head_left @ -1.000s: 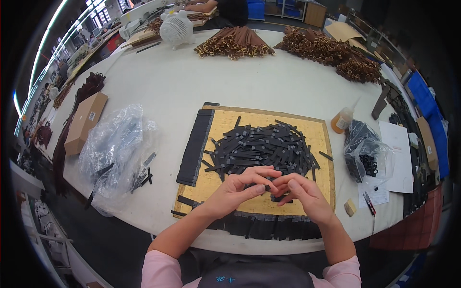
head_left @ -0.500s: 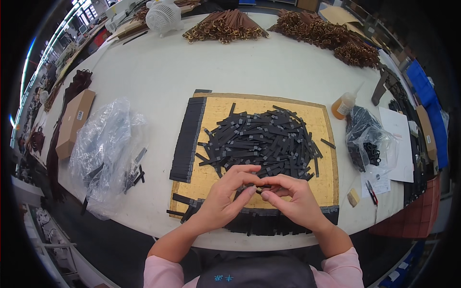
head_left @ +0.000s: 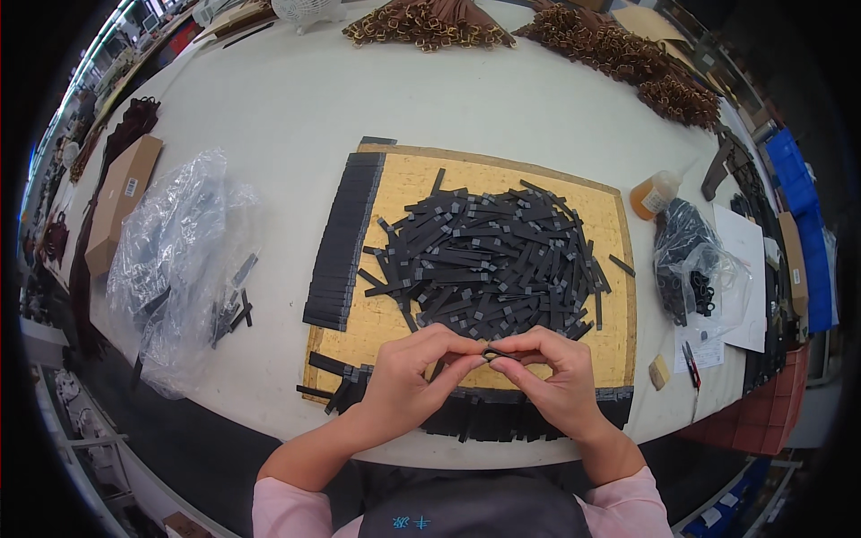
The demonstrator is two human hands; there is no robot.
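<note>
Between my two hands, fingertip to fingertip, a small black strip [head_left: 493, 355] is bent into a loop. My left hand [head_left: 414, 369] pinches its left side with thumb and forefinger. The right side is pinched by my right hand [head_left: 554, 372]. Both hands hover over the near part of a yellow board [head_left: 359, 314]. Just beyond them lies a loose heap of black strips [head_left: 493, 255] with greyish ends. Neat rows of such strips line the board's left edge [head_left: 345, 242] and near edge [head_left: 511, 417], the latter partly hidden by my hands.
On the left are a crumpled clear plastic bag [head_left: 179, 269] and a cardboard box [head_left: 126, 202]. To the right stand a glue bottle [head_left: 655, 195], a bag of black rings [head_left: 691, 269], a yellowish block [head_left: 659, 372] and red-handled snips [head_left: 691, 363]. Brown strap bundles [head_left: 430, 22] lie at the back.
My fingertips have come closer together around the strip, which now shows as a loop. The view has shifted slightly, and the hands sit a little lower in it.
</note>
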